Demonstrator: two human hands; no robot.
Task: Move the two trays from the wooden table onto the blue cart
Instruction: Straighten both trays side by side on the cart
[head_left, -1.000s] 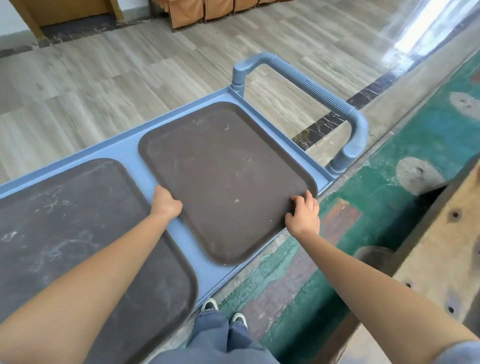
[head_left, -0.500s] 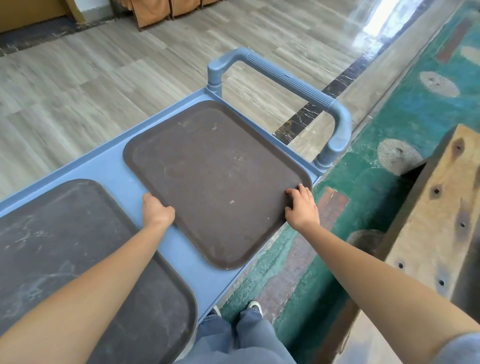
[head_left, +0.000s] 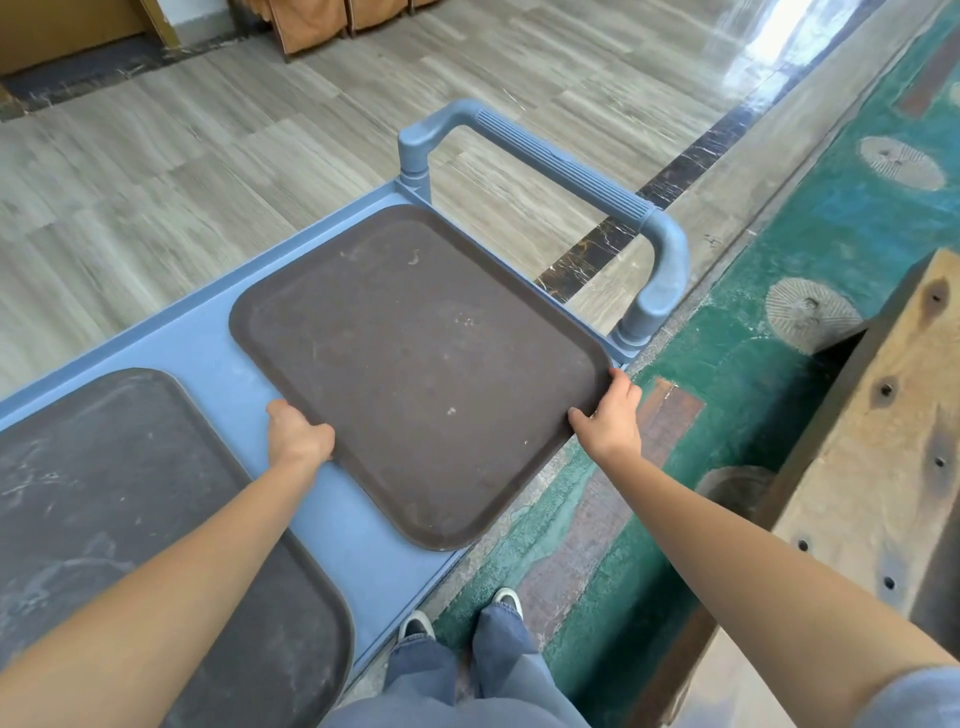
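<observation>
A brown tray (head_left: 415, 364) lies on the right half of the blue cart (head_left: 208, 358), its near corner jutting past the cart's front edge. My left hand (head_left: 298, 434) grips the tray's left rim. My right hand (head_left: 610, 418) holds its right rim near the corner, fingers curled around the edge. A second, darker grey tray (head_left: 130, 493) rests on the cart's left half, partly hidden under my left forearm.
The cart's blue handle (head_left: 571, 171) arches over its far right end. A wooden table (head_left: 872, 467) stands at the right. Green patterned floor lies between cart and table, and my feet (head_left: 462, 613) stand at the cart's edge.
Both hands stay on the brown tray's rims. My right-hand fingers have shifted from on top of the rim to wrapping its edge. The view has drifted slightly.
</observation>
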